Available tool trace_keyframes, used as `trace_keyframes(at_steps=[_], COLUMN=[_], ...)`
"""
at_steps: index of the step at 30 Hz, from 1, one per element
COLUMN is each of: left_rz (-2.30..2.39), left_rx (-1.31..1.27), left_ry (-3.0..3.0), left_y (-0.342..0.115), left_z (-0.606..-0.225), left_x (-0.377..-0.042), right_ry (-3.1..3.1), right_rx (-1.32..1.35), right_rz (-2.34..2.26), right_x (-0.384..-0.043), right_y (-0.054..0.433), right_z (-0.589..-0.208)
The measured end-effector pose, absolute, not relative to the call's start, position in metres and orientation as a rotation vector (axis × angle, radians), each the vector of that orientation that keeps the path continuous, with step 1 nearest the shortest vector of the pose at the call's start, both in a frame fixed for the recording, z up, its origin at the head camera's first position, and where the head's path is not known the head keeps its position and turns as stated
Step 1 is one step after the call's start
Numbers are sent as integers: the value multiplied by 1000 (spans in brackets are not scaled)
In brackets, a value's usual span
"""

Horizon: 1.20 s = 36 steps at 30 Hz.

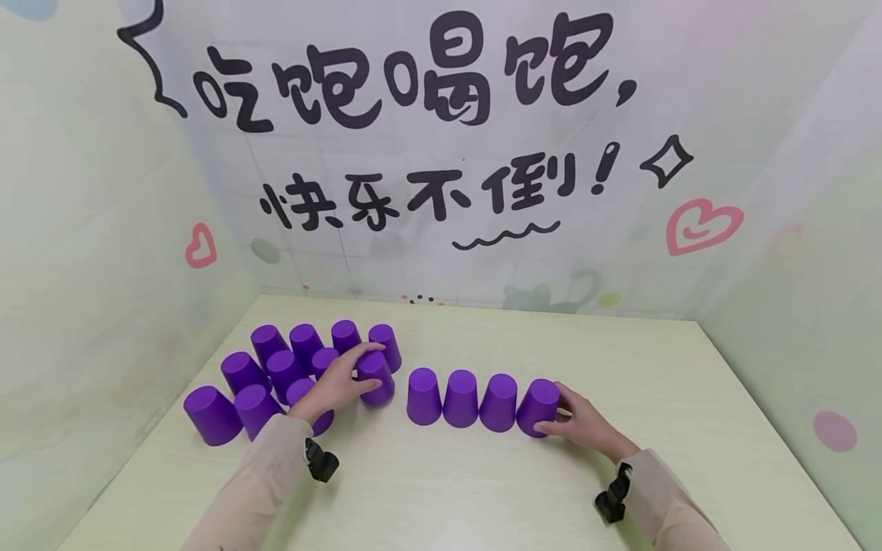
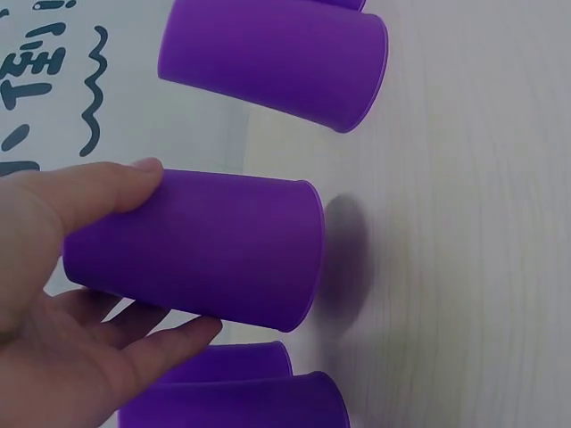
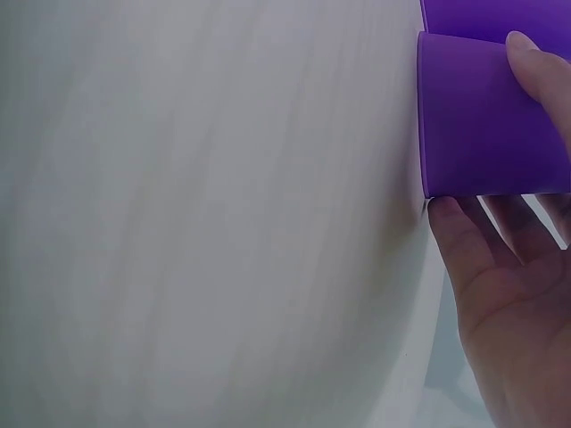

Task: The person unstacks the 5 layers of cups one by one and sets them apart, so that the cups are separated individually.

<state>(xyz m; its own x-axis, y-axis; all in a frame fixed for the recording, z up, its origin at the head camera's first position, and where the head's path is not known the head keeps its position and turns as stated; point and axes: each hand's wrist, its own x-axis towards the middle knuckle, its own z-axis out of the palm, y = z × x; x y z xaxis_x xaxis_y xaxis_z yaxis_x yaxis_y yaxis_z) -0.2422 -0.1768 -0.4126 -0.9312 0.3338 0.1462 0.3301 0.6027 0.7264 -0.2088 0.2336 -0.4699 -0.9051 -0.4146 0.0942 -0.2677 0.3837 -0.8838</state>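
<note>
My left hand grips an upside-down purple cup, thumb on one side and fingers on the other. In the left wrist view this cup shows a shadow beside its rim and looks slightly off the table. On the right, my right hand holds the end cup of a short row, its thumb and fingers around the sides. The right wrist view has that cup with its rim at the tabletop, close against its neighbour.
Several more inverted purple cups stand grouped at the left, partly hidden by the left arm. The row's other cups stand between the hands. A pale wood-look table meets a printed backdrop behind and at both sides.
</note>
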Motion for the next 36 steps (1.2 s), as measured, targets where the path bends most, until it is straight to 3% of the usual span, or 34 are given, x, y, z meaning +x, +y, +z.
trace_keyframes(at_steps=[36], left_rz=[1244], left_rx=[433], left_ry=[2837], left_y=[-181], left_z=[-426], left_x=[-245], right_ry=[2484], right_rx=[-617], right_rz=[-1550], right_x=[-210], right_y=[234], right_z=[-472])
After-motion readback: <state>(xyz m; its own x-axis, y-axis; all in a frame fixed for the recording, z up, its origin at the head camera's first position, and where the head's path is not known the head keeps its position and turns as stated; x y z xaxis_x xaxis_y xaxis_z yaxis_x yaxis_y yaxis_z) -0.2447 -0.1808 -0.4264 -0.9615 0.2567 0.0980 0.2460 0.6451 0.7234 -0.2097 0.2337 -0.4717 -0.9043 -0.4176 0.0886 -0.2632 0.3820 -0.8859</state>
